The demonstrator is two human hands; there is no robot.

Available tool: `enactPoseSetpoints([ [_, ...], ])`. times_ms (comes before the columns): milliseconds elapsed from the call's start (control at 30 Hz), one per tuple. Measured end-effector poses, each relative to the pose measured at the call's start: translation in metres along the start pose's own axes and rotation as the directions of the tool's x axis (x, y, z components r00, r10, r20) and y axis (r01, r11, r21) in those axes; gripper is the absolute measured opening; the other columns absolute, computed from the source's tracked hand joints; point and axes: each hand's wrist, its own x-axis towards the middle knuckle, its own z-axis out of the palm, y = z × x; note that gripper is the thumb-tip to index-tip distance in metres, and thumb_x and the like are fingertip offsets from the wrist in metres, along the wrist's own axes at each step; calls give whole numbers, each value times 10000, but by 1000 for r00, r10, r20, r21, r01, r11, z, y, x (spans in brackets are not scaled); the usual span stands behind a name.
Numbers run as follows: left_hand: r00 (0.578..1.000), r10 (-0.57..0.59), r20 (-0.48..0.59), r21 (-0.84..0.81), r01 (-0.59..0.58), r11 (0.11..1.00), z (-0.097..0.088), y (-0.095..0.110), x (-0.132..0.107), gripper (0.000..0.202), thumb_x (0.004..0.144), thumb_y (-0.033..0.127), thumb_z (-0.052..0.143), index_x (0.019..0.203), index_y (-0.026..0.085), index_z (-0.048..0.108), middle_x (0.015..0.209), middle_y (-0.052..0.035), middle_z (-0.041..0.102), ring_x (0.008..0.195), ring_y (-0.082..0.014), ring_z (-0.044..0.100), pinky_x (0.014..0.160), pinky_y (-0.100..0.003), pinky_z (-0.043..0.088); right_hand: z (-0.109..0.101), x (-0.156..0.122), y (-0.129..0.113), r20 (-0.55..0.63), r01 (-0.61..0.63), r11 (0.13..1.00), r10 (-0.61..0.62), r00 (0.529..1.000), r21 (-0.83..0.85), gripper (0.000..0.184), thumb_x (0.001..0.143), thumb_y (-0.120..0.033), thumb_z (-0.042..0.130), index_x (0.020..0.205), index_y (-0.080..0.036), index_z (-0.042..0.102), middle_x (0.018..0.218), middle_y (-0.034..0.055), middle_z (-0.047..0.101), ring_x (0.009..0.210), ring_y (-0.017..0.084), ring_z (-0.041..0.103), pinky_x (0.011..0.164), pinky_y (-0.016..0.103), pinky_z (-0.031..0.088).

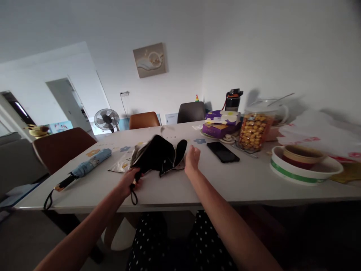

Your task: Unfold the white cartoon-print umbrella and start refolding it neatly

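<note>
A loose, unfurled black folding umbrella [158, 154] lies on the white table [197, 184] in front of me. My left hand [130, 181] is closed around its handle near the table's front edge, and the wrist strap hangs below the hand. At the umbrella's right side my right hand [192, 158] rests against the black fabric with its fingers curled on the cloth. A second, blue umbrella [87, 167] lies rolled up on the table to the left, not touched by either hand.
A black phone [222, 151] lies right of my right hand. Further right stand a jar of snacks [254, 130], a purple box [218, 128], a dark flask [232, 99] and a white green-striped bowl [304, 167]. Brown chairs [60, 146] surround the table, and a fan [106, 119] stands behind.
</note>
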Motion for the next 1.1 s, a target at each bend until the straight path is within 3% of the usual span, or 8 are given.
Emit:
enactPoseSetpoints([
  [100,987,155,44,142,-160,977,27,-9,20,35,828,205,448,815,173,455,558,22,545,332,-90,452,299,-191,333,-1,-1,-4,-166,-40,993,58,984,111,422,860,-370,284,1165,-98,390,1212,205,473,1127,238,484,915,331,396],
  [167,978,184,98,194,-200,960,32,-9,29,29,814,184,434,800,166,452,528,13,534,367,-110,495,332,-206,377,0,-6,-8,-176,19,985,12,984,172,407,831,-335,351,1175,-118,381,1257,189,449,1174,220,455,947,317,373],
  [433,964,54,259,158,-98,983,29,1,33,121,802,251,498,844,165,423,668,-72,646,529,-175,624,377,-227,429,-1,-19,-11,102,121,991,-126,987,51,273,754,-266,422,988,-160,513,1068,121,594,998,207,570,871,328,428],
  [700,930,185,318,78,-220,972,59,-11,27,173,740,294,590,726,142,508,552,-54,613,409,-135,543,364,-213,388,17,-5,-39,369,497,847,-408,835,-189,260,708,-124,494,952,-182,562,1037,79,626,1015,209,558,909,348,398],
  [800,943,238,233,106,-268,957,77,-17,25,178,720,304,624,697,144,550,535,-39,609,420,-118,523,367,-194,359,35,1,-56,525,488,823,-288,801,-292,135,728,-202,554,858,-192,585,923,60,654,920,223,593,831,331,426],
  [967,934,347,81,258,-356,898,91,-21,27,136,671,243,666,660,150,567,570,-31,608,504,-122,526,423,-193,353,73,-11,-78,510,227,912,-24,860,-340,285,690,-435,638,757,-161,592,762,105,647,853,279,617,665,312,449],
  [1033,923,378,76,246,-384,890,90,-22,28,135,655,227,676,674,149,567,586,-29,607,541,-126,535,446,-191,356,88,-29,-88,699,75,982,67,712,-171,283,731,-433,601,732,-150,586,702,95,639,721,227,631,566,271,450],
  [1100,908,404,107,203,-418,885,87,-22,29,117,656,200,666,681,146,564,595,-26,606,549,-122,536,460,-189,364,99,-45,-99,900,-47,997,-37,434,63,309,793,-448,523,795,-145,585,739,79,653,647,170,627,531,243,458],
])
